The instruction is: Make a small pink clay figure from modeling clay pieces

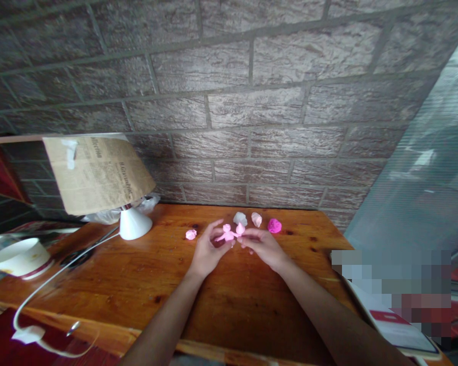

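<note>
A small pink clay figure (228,234), with a round head, body and stubby arms, is held up over the wooden table by my left hand (209,248), its thumb and fingers closed round it. My right hand (265,247) pinches a pink pointed clay piece (240,229) against the figure's right side; whether the two are joined I cannot tell. Just behind my hands lie a white clay lump (240,219), a pale peach lump (256,219) and a bright magenta lump (275,225). One more light pink lump (191,234) sits left of my left hand.
On the left of the wooden table (229,305) stand a lamp (133,223) with a newsprint shade, dark-handled scissors (76,258) and a paper bowl (21,258). A white cord (57,274) runs over the front edge. A tablet-like device (400,330) lies at right; a brick wall rises behind.
</note>
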A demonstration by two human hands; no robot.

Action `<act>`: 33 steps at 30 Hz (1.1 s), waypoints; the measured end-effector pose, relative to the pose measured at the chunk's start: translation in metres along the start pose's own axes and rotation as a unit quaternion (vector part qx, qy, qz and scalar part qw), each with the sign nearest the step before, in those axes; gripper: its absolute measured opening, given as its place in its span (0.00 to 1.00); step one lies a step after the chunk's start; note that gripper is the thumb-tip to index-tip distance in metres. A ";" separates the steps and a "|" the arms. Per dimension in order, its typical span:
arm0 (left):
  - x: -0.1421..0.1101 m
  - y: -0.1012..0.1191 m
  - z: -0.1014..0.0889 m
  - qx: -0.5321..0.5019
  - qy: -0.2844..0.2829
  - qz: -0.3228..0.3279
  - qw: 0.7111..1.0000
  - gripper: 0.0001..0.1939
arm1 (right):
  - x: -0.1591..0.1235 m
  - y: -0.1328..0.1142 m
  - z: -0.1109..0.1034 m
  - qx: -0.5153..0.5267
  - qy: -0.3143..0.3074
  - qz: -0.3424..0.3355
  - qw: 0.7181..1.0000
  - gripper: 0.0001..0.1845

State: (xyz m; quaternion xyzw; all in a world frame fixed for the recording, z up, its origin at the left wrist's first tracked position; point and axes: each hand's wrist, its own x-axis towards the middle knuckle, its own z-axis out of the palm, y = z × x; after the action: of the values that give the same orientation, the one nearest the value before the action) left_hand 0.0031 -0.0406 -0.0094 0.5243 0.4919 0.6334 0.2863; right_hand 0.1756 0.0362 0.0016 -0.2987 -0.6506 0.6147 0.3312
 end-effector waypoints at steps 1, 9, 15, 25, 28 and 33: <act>0.000 0.000 0.000 0.000 0.000 0.001 1.000 0.32 | 0.000 0.000 0.000 -0.002 -0.002 -0.001 1.000 0.21; -0.001 0.002 0.000 -0.001 -0.005 -0.003 1.000 0.32 | 0.001 0.003 0.000 -0.014 -0.009 -0.009 1.000 0.23; -0.001 0.002 0.001 -0.009 0.000 -0.005 1.000 0.32 | 0.001 0.002 0.000 0.000 -0.008 -0.007 1.000 0.23; 0.000 0.002 0.000 -0.006 0.002 -0.006 1.000 0.33 | -0.001 -0.001 0.002 0.004 -0.005 0.009 1.000 0.25; 0.000 0.001 0.001 -0.007 0.001 -0.004 1.000 0.32 | -0.001 -0.001 0.002 0.008 -0.001 0.012 1.000 0.26; -0.001 -0.001 0.001 -0.008 -0.003 -0.002 1.000 0.32 | 0.000 0.001 0.001 -0.006 -0.008 0.010 1.000 0.25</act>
State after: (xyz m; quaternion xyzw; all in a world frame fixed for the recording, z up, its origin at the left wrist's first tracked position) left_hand 0.0038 -0.0409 -0.0104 0.5229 0.4875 0.6347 0.2933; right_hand 0.1745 0.0356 0.0008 -0.3021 -0.6536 0.6164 0.3187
